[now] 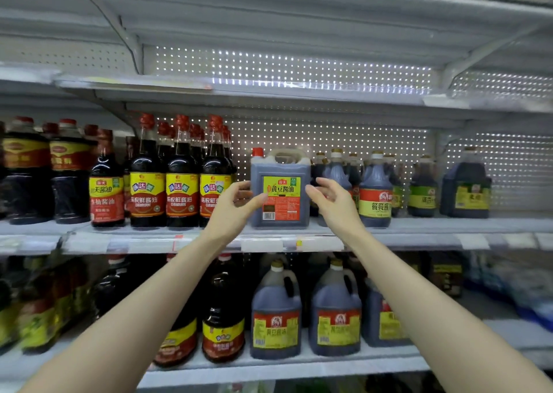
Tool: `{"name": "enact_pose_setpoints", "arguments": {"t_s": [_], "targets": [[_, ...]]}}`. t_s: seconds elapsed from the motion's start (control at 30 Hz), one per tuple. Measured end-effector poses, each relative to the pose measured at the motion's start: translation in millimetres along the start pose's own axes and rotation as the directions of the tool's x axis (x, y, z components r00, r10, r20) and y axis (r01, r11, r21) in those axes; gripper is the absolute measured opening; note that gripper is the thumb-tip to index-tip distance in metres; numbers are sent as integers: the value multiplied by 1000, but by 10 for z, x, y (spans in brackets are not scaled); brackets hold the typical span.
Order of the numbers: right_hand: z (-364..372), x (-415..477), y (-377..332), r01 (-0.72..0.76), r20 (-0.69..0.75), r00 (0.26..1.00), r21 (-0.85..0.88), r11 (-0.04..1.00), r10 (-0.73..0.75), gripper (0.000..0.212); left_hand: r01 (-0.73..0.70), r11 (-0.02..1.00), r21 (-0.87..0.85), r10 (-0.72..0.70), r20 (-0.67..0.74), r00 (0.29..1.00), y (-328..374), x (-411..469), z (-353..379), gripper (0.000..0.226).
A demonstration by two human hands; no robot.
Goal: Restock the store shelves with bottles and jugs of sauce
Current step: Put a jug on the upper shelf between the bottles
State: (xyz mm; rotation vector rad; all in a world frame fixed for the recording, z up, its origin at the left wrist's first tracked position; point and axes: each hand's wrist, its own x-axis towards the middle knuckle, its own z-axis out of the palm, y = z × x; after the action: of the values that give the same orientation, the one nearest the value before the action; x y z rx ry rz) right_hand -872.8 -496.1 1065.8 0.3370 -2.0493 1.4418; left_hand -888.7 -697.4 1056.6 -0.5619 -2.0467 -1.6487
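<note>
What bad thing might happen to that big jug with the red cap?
1. The jug stands close to the shelf's front edge, so a bump might tip it off.
2. Only the left hand seems to grip it. The right hand is open beside it, so the jug might slip if lifted.
3. The right hand is near the gold-capped bottles and might knock one over.
</note>
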Motion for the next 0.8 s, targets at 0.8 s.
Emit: {"name": "enact_pose_setpoints", "arguments": {"t_s": [0.8], "targets": [[-978,-1941,144,-154,43,987,-4,988,154,40,92,994,-51,-87,88,992,343,-2087,623,44]]}}
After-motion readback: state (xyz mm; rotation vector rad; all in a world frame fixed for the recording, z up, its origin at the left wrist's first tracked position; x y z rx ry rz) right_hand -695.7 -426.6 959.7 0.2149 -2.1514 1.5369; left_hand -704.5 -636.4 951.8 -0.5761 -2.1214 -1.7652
